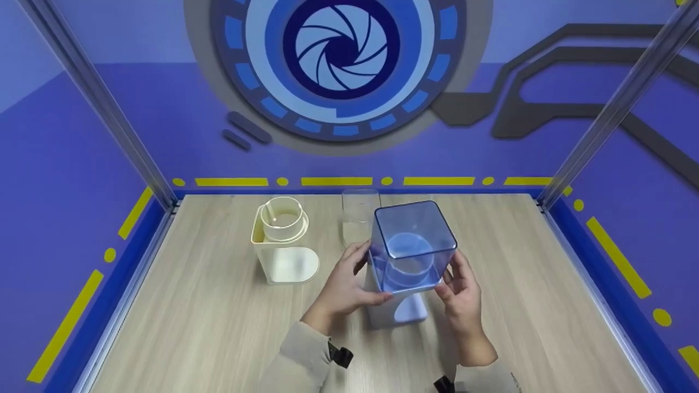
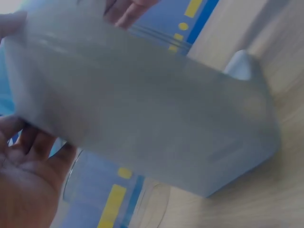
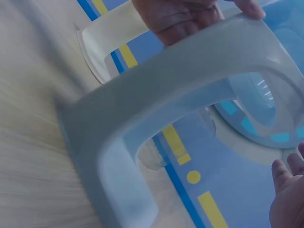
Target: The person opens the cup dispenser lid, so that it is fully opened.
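A pale blue stand [image 1: 382,312] topped by a see-through blue square box [image 1: 415,221] is between both hands, close above or on the table. A round cup shape [image 1: 409,267] shows through the box. My left hand [image 1: 345,286] grips the left side where box and stand meet, its thumb along the front rim. At the right front corner my right hand [image 1: 463,297] holds the same joint between thumb and fingers. In the right wrist view the stand [image 3: 156,90] shows its curved side, foot and round top opening. Its flat back [image 2: 142,109] fills the left wrist view.
A matching cream stand [image 1: 273,262] with a round cup [image 1: 282,215] in its top is at the left on the wood table [image 1: 207,305]. Behind the blue box stands a clear container [image 1: 357,218]. Patterned panels and metal posts enclose the table.
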The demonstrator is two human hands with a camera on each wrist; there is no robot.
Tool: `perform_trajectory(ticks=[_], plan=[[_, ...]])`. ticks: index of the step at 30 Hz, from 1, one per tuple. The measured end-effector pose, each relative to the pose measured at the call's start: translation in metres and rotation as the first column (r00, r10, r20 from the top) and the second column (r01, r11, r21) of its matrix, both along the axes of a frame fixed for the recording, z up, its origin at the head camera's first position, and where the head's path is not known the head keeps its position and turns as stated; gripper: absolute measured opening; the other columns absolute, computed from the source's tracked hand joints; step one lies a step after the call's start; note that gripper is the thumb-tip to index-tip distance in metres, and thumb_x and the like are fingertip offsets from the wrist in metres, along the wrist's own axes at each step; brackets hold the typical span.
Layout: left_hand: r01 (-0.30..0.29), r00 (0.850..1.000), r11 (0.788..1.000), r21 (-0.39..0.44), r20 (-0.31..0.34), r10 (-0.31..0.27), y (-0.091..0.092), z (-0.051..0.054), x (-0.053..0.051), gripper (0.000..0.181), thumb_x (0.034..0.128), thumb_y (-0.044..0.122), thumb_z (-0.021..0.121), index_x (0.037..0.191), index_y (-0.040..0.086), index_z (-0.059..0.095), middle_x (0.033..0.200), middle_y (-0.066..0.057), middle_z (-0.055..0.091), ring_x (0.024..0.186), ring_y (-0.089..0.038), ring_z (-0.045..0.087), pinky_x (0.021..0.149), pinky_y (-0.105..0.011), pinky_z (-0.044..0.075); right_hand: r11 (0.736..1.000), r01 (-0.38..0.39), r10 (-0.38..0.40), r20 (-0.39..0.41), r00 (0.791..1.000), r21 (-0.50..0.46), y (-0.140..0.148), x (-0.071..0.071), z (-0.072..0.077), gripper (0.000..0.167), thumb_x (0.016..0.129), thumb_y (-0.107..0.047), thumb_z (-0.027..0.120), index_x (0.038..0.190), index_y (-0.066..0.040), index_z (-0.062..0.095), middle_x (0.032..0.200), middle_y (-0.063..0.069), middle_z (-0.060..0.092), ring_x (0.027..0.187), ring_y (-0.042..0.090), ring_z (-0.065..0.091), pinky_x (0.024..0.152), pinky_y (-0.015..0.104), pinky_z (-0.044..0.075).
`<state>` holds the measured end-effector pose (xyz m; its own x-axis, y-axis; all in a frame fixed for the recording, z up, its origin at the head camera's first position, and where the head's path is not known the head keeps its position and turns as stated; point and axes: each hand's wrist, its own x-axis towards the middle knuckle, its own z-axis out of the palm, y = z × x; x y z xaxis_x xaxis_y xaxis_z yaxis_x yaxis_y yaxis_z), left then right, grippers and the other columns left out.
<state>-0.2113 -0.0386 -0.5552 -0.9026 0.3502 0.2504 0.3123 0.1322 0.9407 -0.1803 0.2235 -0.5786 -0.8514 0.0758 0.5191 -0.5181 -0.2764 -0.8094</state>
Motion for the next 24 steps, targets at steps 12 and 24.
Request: perform_trajectory(ticks=[12,24], plan=[[0.157,0.984,0.981,0.113,0.064,-0.165,-0.012,-0.004,-0.002,0.116,0.0745,0.008,0.1,0.172,-0.005,0.039,0.176,-0.023,0.044,0.166,-0.042,0.044,0.141,-0.036,0.035,0.981,-0.172,0.182,-0.118,0.976,0.095,0.003,-0.013,0.049,0.129,0.087,-0.062,0.094,0.179,-0.004,0.024,0.183,-0.002,0.039,0.168,0.01,0.037,0.136,0.02,0.035],[-0.005,0.999,1.0,0.005,0.047,0.005,0.007,-0.012,0.007,0.123,0.0601,0.025,0.113,0.165,0.022,0.05,0.158,0.003,0.066,0.154,-0.023,0.059,0.138,-0.048,0.043,0.945,-0.14,0.17,-0.078,0.982,0.295,0.0,-0.029,0.072,0.111,0.091,-0.037,0.092,0.177,-0.009,0.028,0.154,0.007,0.062,0.136,0.02,0.066,0.115,0.025,0.058]])
